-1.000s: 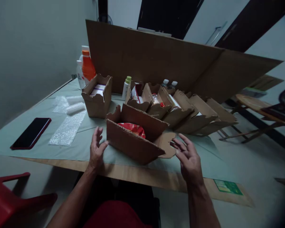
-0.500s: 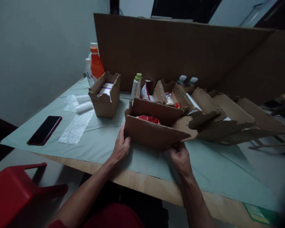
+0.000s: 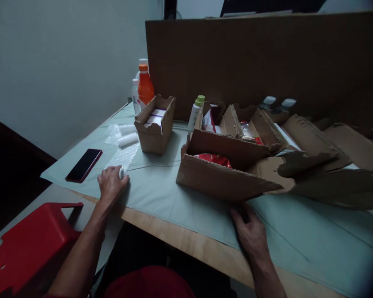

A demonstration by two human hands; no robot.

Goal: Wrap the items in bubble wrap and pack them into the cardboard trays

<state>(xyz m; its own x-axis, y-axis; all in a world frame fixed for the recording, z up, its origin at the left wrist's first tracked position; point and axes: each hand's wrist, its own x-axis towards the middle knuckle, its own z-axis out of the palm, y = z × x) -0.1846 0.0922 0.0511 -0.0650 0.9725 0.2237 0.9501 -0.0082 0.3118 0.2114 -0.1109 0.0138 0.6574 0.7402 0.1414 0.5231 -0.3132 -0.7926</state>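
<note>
- Left hand (image 3: 109,185): we find it low over the near end of the bubble-wrap sheet (image 3: 126,156), fingers curled and thumb drawn in, with a fold of the wrap caught between them.
- Right hand (image 3: 253,234): we note it palm-inward at the foot of the front cardboard bin (image 3: 217,179), thumb and forefinger slightly parted. Its fingertips are partly hidden; we cannot tell whether they touch the bin.
- We record the front cardboard bin open-topped on the green tablecloth (image 3: 155,186), between the two hands and the bin row (image 3: 313,134), its cut-out end facing right. A red packet (image 3: 216,158) lies inside.
- We observe the bubble-wrap sheet flat beyond the left hand, extending toward two bubble-wrap rolls (image 3: 128,139).
- We locate a smartphone (image 3: 83,165), dark-screened with a red edge, left of the sheet.
- We see a smaller cardboard bin (image 3: 151,140) right of the rolls, holding white cartons (image 3: 155,118); an orange bottle (image 3: 146,89) stands behind it.
- We note a white bottle with a green cap (image 3: 194,114) upright beside the row.
- We register a tall cardboard panel (image 3: 236,62) at the back and a red plastic stool (image 3: 34,244) at lower left.
</note>
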